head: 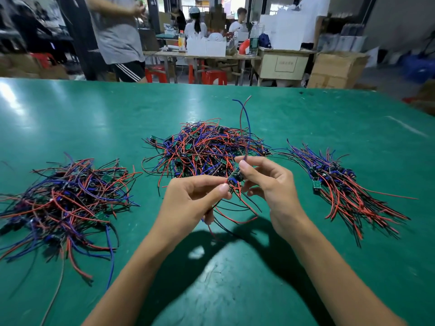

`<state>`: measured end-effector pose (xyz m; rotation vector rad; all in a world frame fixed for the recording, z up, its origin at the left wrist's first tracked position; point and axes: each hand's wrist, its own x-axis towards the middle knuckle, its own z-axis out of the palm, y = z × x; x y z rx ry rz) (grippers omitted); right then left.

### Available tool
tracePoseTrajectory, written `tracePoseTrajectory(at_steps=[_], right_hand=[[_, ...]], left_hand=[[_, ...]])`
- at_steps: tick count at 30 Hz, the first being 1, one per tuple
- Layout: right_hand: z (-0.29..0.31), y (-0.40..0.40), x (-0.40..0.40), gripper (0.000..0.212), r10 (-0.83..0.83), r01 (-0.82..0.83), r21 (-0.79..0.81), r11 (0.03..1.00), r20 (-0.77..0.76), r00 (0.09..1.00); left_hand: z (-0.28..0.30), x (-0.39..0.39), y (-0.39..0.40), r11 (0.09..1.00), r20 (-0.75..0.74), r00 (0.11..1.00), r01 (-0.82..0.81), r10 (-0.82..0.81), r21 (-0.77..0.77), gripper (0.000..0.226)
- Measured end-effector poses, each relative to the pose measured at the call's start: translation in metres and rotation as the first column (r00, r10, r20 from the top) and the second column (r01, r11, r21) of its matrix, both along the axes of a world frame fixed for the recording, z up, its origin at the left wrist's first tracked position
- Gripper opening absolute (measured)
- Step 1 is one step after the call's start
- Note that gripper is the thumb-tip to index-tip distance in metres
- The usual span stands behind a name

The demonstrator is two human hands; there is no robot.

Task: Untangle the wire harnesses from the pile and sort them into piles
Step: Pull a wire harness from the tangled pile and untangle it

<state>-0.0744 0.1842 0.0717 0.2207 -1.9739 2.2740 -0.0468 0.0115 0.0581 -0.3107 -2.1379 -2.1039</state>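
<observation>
A tangled pile (202, 149) of red, blue and black wire harnesses with small green boards lies mid-table. A loose sorted pile (63, 198) sits at the left, and a neater, aligned pile (339, 184) at the right. Both hands hold one harness (234, 178) above the table in front of the tangled pile. My left hand (193, 198) pinches its lower wires beside the small board. My right hand (266, 182) pinches the blue and red wires just above the board; those wires rise upward. Red and black leads hang below the hands.
The green table (306, 118) stretches to its far edge. Beyond it a person (117, 31) stands at the back left, others sit at a cluttered workbench (207, 55), and red stools (214, 76) and cardboard boxes (334, 69) stand behind.
</observation>
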Motion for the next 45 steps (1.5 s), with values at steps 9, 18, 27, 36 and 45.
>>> tracePoseTrajectory(at_steps=[9, 18, 27, 36, 45], right_hand=[[-0.013, -0.009, 0.000, 0.017, 0.072, -0.079, 0.050, 0.996, 0.136, 0.988], [-0.024, -0.013, 0.000, 0.006, 0.012, -0.007, 0.102, 0.995, -0.045, 0.999], [-0.026, -0.006, -0.005, 0.013, -0.172, 0.212, 0.370, 0.905, -0.138, 0.975], [-0.024, -0.003, -0.007, 0.025, -0.225, 0.271, 0.397, 0.877, -0.160, 0.961], [-0.021, -0.005, -0.002, 0.008, -0.025, 0.100, 0.421, 0.902, -0.180, 0.983]], left_hand=[[-0.004, -0.002, -0.002, 0.949, -0.074, 0.994, -0.099, 0.081, -0.298, 0.013], [-0.006, -0.002, 0.001, 0.993, 0.146, 0.989, -0.016, -0.001, 0.116, 0.013], [-0.007, -0.002, -0.003, 0.984, 0.275, 0.949, 0.116, -0.151, 0.138, 0.029], [-0.009, -0.003, 0.000, 0.986, 0.236, 0.966, 0.075, -0.109, 0.146, 0.030], [-0.003, -0.003, 0.007, 0.985, 0.316, 0.942, 0.068, -0.116, 0.159, 0.012]])
